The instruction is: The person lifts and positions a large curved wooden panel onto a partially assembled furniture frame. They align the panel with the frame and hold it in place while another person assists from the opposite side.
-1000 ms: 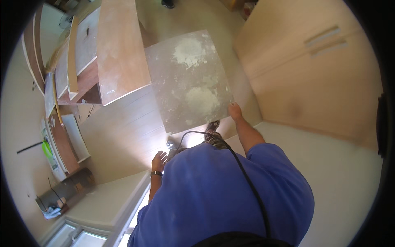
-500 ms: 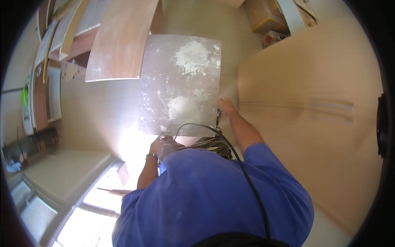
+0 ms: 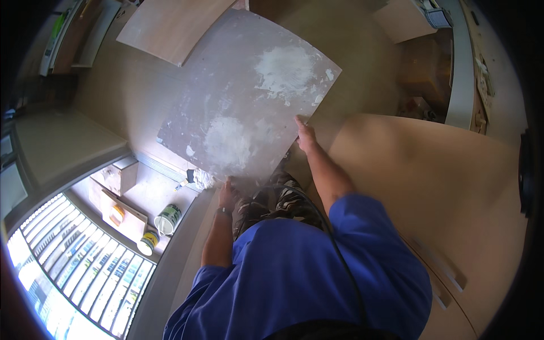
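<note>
A large grey square board [image 3: 226, 96], smeared with white plaster-like patches, is held in front of my body, set slantwise. At its near edge my left hand [image 3: 227, 194] is closed on the rim, though the underside fingers are hidden. On the board's right edge, my right hand [image 3: 306, 136] grips with thumb and fingertips on the top face and the remaining fingers beneath. A dark cable [image 3: 340, 255] runs down over my blue shirt.
A pale wooden panel [image 3: 170, 28] adjoins the board's far left side. A large tan cabinet surface with handles [image 3: 430, 170] fills the right. On the left, beyond a sill, stand a white bucket [image 3: 167, 220] and a yellow-banded tin [image 3: 148, 242], near a slatted window [image 3: 85, 255].
The view has swung left, showing more of the window ledge. The board now lies turned clockwise in view, and my right hand has moved from beside its edge onto it.
</note>
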### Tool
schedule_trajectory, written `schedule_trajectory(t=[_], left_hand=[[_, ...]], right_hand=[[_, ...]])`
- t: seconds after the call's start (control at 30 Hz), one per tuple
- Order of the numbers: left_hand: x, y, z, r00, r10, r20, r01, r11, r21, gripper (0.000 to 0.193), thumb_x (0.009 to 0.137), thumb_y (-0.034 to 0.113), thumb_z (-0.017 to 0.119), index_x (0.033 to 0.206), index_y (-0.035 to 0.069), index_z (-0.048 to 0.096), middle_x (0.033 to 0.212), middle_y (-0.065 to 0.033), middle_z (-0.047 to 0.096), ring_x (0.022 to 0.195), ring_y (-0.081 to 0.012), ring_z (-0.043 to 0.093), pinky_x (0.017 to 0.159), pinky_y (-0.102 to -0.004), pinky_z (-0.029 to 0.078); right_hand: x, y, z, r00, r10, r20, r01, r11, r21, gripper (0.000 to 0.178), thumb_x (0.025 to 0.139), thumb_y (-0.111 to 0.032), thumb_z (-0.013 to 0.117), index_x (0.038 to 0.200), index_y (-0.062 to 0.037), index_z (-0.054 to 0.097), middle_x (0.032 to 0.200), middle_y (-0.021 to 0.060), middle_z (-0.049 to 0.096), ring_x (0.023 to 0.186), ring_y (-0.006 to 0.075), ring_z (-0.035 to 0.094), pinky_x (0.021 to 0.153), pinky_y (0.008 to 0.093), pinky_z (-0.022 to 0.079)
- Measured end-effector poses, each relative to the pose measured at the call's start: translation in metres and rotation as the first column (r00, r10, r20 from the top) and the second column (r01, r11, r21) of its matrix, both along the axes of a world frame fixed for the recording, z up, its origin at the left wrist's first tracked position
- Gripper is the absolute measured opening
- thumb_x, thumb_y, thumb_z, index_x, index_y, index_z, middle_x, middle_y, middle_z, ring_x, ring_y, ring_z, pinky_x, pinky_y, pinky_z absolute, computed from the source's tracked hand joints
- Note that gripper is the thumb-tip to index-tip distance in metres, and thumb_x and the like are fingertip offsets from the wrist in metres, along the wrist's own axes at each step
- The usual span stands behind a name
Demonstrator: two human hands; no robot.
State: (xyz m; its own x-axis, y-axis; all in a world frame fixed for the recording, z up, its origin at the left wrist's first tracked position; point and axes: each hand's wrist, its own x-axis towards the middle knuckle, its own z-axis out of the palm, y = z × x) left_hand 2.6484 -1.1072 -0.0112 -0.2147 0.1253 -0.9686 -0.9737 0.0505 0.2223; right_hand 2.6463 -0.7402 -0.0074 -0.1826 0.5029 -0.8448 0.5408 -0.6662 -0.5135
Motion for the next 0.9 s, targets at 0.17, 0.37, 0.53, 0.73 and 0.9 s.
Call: schedule_trajectory(t=[0.17,0.37,0.53,0.73,0.9], left_hand=[[-0.011,0.013,0.011,0.996,-0.019,-0.084,0.019,1.0,0.001,0.038,0.084,0.042,0.048,0.111,0.016,0.043,0.104,-0.0051,0.049,0.091,-0.0214,0.05,0.076,-0.0388,0.043],[-0.008,0.012,0.004,0.995,-0.004,-0.103,-0.011,0.99,-0.139,0.035,0.084,0.041,0.048,0.108,0.016,0.043,0.102,-0.0045,0.049,0.09,-0.0199,0.05,0.074,-0.0387,0.043],[0.022,-0.051,-0.078,0.743,-0.433,-0.51,0.354,0.901,-0.25,0.036,0.084,0.041,0.048,0.108,0.014,0.044,0.103,-0.006,0.048,0.092,-0.0231,0.05,0.075,-0.0457,0.041],[0.048,-0.026,-0.058,0.795,-0.436,-0.423,0.311,0.89,-0.332,0.038,0.084,0.04,0.048,0.111,0.014,0.044,0.11,-0.0074,0.048,0.098,-0.0256,0.049,0.078,-0.0487,0.039],[0.053,0.041,-0.013,0.968,-0.104,-0.227,0.053,0.974,-0.221,0.036,0.085,0.039,0.048,0.111,0.013,0.044,0.113,-0.0076,0.048,0.097,-0.0254,0.05,0.079,-0.0502,0.039]], right_hand=[[0.013,0.012,-0.036,0.978,-0.054,-0.203,0.033,0.994,-0.105,0.051,0.078,-0.034,0.062,0.115,-0.0054,0.044,0.109,0.0117,0.051,0.098,0.0258,0.051,0.079,0.043,0.043],[0.03,-0.003,-0.047,0.977,-0.024,-0.212,0.006,0.996,-0.086,0.054,0.079,-0.037,0.059,0.12,-0.0075,0.04,0.113,0.011,0.049,0.099,0.026,0.05,0.08,0.0435,0.042],[0.07,-0.038,-0.022,0.947,-0.084,-0.311,0.031,0.984,-0.173,0.062,0.077,-0.043,0.059,0.123,-0.0087,0.037,0.116,0.0115,0.046,0.1,0.0255,0.049,0.081,0.0425,0.042],[0.1,-0.022,-0.019,0.964,-0.19,-0.184,0.142,0.959,-0.247,0.054,0.079,-0.041,0.058,0.12,-0.0096,0.043,0.112,0.0105,0.049,0.1,0.025,0.05,0.08,0.0423,0.043],[0.107,0.02,-0.003,0.953,-0.141,-0.268,0.065,0.96,-0.272,0.055,0.078,-0.043,0.058,0.119,-0.0093,0.043,0.112,0.0104,0.05,0.099,0.0251,0.051,0.08,0.0413,0.043]])
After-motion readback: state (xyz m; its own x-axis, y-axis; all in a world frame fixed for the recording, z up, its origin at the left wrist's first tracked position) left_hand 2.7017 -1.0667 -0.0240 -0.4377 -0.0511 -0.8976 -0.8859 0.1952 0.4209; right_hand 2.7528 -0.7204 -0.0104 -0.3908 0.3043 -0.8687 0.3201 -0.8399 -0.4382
